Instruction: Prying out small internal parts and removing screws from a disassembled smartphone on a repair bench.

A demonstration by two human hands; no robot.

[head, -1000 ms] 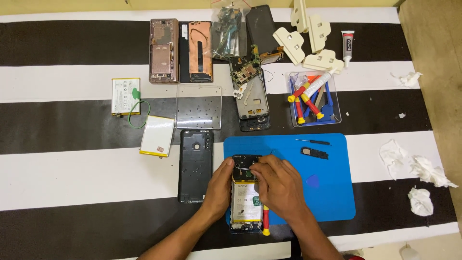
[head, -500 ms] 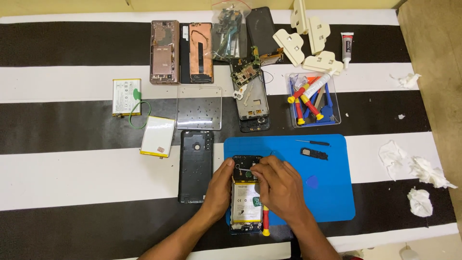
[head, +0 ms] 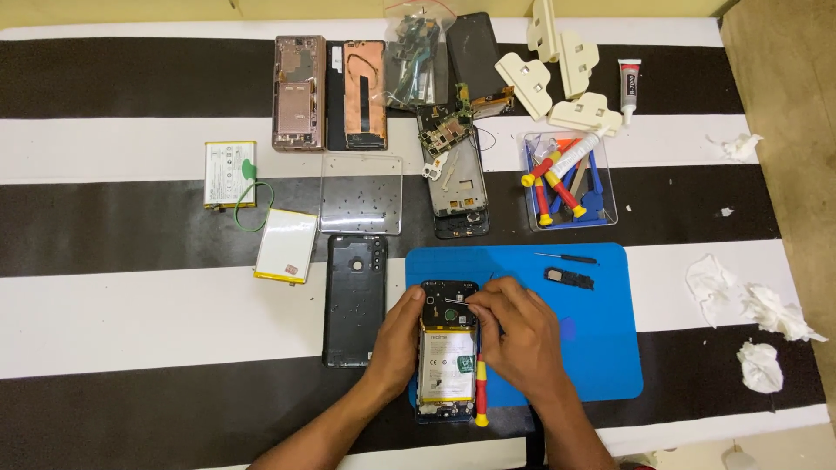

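We count two loose batteries at about nine o'clock on the striped counter [head: 131, 305]: a white battery with a green loop [head: 230, 173] and, just below it, a white battery edged in yellow [head: 286, 245]. Toward twelve o'clock lie two opened phone frames side by side, one pinkish frame [head: 299, 92] and one copper-backed frame [head: 363, 93]. Below them sits one clear plastic sheet [head: 361, 194], and under that one black back cover [head: 355, 298], flat on the counter.

Our left hand [head: 396, 335] grips the left edge of the opened phone [head: 448, 346], fingers curled against its side. The phone lies lengthwise at six o'clock on the blue mat [head: 601, 339], its back off: a dark upper section with small parts and a white battery with a green mark filling the lower body. One red-and-yellow screwdriver [head: 480, 392] rests along its right edge. Our right hand [head: 515, 335] is bent over the phone's upper part, fingertips pinched together on it; we cannot tell what they hold.

At about two o'clock stands one clear tray of tools [head: 570, 181]; three crumpled tissues [head: 758, 309] lie at three o'clock.
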